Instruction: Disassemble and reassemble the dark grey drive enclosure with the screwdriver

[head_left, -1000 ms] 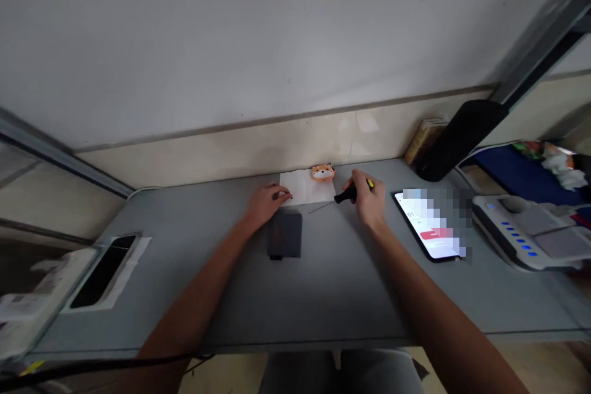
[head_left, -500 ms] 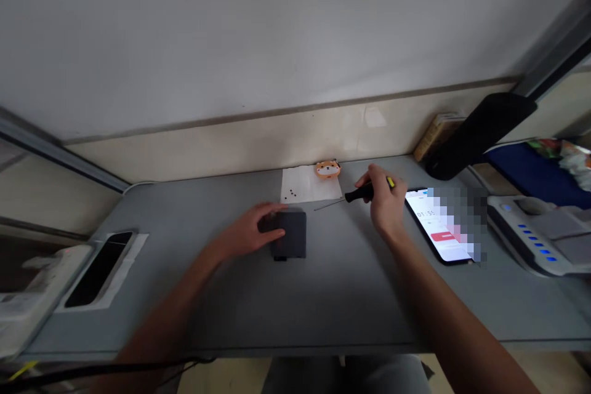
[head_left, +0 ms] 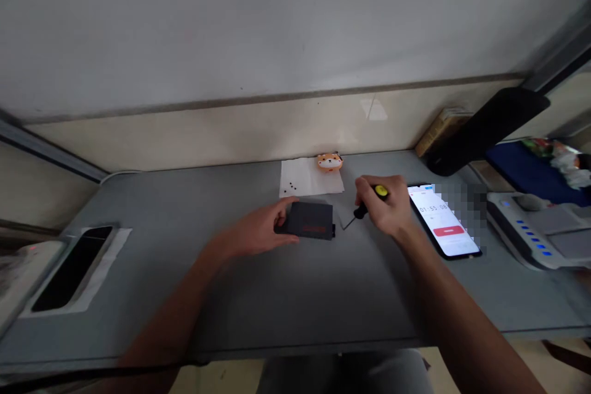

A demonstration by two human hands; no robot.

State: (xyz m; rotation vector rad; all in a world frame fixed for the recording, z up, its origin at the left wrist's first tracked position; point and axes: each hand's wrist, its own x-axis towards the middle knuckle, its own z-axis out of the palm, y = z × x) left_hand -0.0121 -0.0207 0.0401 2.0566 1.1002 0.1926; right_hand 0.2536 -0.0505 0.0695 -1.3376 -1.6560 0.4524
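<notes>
My left hand (head_left: pixel 263 231) grips the left end of a small dark box (head_left: pixel 310 220) with a reddish label, lying on the grey table (head_left: pixel 295 289). In my right hand (head_left: pixel 385 208) is a black screwdriver with a yellow cap (head_left: pixel 369 203); its thin shaft slants down to the left, and the tip sits close to the box's right end. Behind the box lies a white paper sheet (head_left: pixel 310 177) with several tiny dark screws (head_left: pixel 290 186) on it. A small orange animal figure (head_left: pixel 329 162) rests at the sheet's far edge.
A lit phone (head_left: pixel 443 221) lies right of my right hand. A grey device with blue lights (head_left: pixel 535 228) stands at the far right, a black lamp head (head_left: pixel 489 129) behind it. Another dark phone (head_left: pixel 69 268) rests on white paper at the left. The wall runs along the table's back.
My left hand left the paper, took the dark box and turned it sideways. My right hand swung the screwdriver down so that its tip points at the box's right end.
</notes>
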